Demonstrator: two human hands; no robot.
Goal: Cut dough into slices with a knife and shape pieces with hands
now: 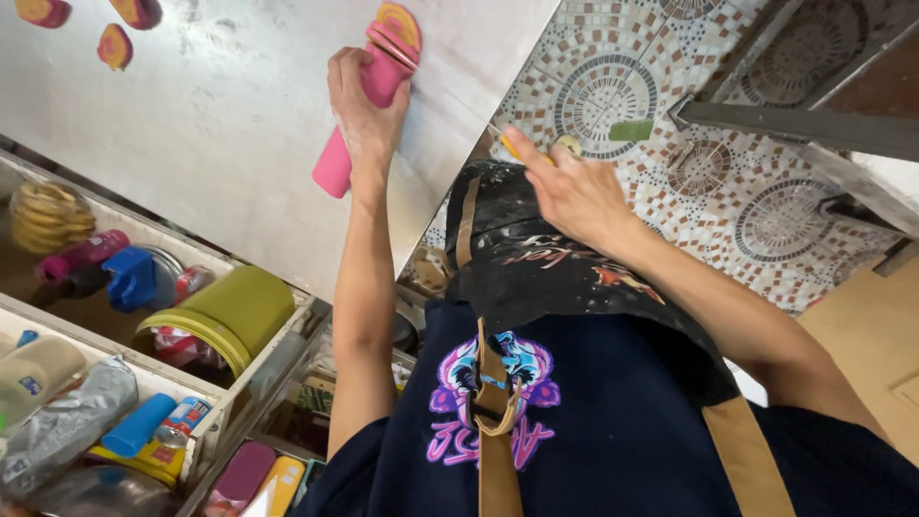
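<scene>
Left hand (pixel 362 101) is wrapped tight around a pink roller (pixel 369 96), pressing it on the steel table (pixel 239 124) against a pink-and-yellow dough disc (pixel 397 24) near the table's right edge. Right hand (pixel 574 191) hangs off the table over the apron (pixel 536 258), fingers curled around a small yellow piece (pixel 565 146), hard to tell what. Risk: the disc sits close to the edge, so a hard push could slide it off. One-handed rolling may flatten it unevenly.
</scene>
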